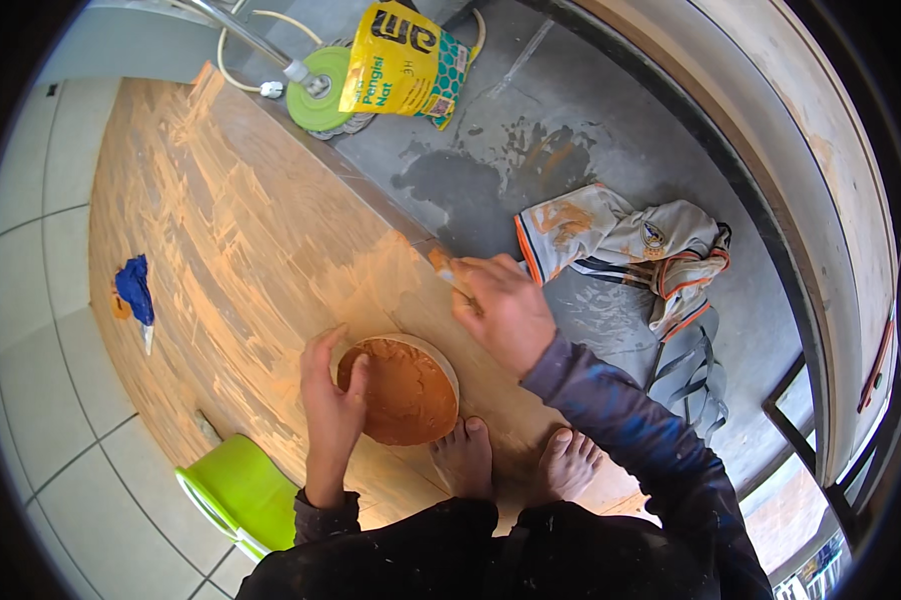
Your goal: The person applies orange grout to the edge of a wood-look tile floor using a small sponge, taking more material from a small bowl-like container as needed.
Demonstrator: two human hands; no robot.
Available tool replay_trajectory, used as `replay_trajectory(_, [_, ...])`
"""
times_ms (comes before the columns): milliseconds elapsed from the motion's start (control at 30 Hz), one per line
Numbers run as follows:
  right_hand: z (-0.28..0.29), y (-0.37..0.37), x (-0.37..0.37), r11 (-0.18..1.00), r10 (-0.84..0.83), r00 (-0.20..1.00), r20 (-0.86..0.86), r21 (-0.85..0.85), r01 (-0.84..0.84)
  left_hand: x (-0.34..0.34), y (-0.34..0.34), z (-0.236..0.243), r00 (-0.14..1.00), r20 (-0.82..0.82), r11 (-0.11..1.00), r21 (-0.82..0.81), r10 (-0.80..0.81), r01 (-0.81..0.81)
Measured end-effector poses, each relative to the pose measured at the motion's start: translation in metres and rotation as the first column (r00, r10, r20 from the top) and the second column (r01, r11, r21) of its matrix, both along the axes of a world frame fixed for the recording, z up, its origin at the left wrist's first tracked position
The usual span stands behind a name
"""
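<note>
My left hand (333, 390) is at the left rim of a round bowl (453, 385), its thumb over the inside and its fingers along the outside. Smooth orange-brown paste (407, 395) fills much of the bowl. In my right hand (506, 308) is a small scraper (441, 262), its end coated with orange paste; the fingers hide most of it. This end touches or hovers near the far right edge of a wood-look surface (241, 230), which is streaked with the same paste.
A yellow bag (396, 60) and a green round mop head (318, 90) are on the grey floor beyond. Stained light clothing (621, 235) lies right. A crumpled blue item (134, 290) rests at left, a lime-green container (246, 490) near left. My bare feet (466, 455) are beside the bowl.
</note>
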State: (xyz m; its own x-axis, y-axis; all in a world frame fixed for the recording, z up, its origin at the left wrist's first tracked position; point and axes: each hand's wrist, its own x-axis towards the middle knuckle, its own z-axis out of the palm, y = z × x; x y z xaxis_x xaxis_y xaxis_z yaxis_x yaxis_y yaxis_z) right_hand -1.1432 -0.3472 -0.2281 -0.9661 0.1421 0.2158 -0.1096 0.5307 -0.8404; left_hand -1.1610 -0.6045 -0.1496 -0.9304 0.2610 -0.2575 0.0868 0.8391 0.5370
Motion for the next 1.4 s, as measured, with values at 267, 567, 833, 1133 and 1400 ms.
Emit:
replay_trajectory(267, [0.012,-0.013,0.015,0.986,0.117,0.990,0.082,0.108,-0.126,0.037,-0.092,-0.014,0.872,0.375,0.948,-0.089,0.315,-0.305])
replay_trajectory(567, [-0.020,-0.016,-0.016,0.989,0.131,0.991,0.004,0.063,-0.131,0.052,-0.091,-0.004,0.559,0.729,0.809,0.012,0.395,-0.587])
replay_trajectory(833, [-0.002,0.003,-0.039,0.990,0.053,0.997,0.061,-0.135,-0.044,0.057,-0.095,-0.014,0.565,0.738,0.798,0.060,0.368,-0.599])
replay_trajectory(1133, [-0.021,0.019,-0.026,0.816,0.111,0.928,0.356,-0.565,0.119,0.053,-0.103,-0.010,0.610,0.693,0.780,0.109,0.384,-0.616])
replay_trajectory(1400, [-0.115,-0.026,-0.055,0.751,0.058,0.997,0.045,-0.660,-0.014,0.048,-0.094,-0.009,0.595,0.704,0.764,0.115,0.388,-0.635])
